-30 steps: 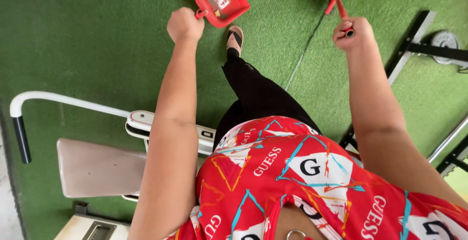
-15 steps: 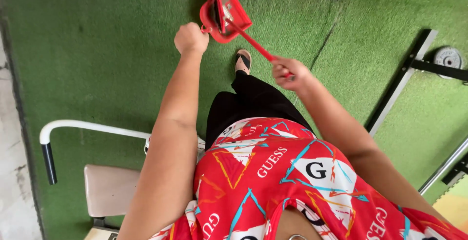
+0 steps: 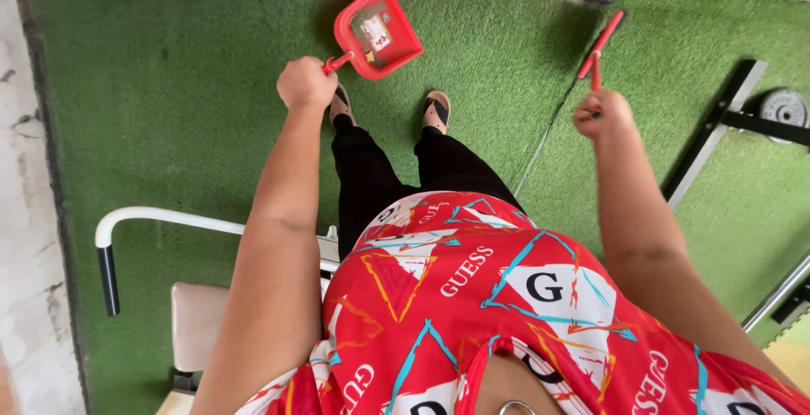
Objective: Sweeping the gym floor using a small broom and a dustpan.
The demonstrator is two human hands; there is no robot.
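Head view looks straight down a person standing on green turf. Left hand is a closed fist, fingers wrapped round the short handle of a red dustpan, which juts out just beyond the knuckles, its open tray tilted above the turf and away from the body. Right hand is also closed, fingers clamped on the thin red handle of a brush that rises past the fist toward the wall edge at the top. Dustpan and brush are well apart, one beyond each fist. Between the two hands, lower down, are two sandalled feet and black trousers. Behind the left arm stands a padded seat with a white curved bar. To the far side of the right hand lie dark metal rails and a weight plate.
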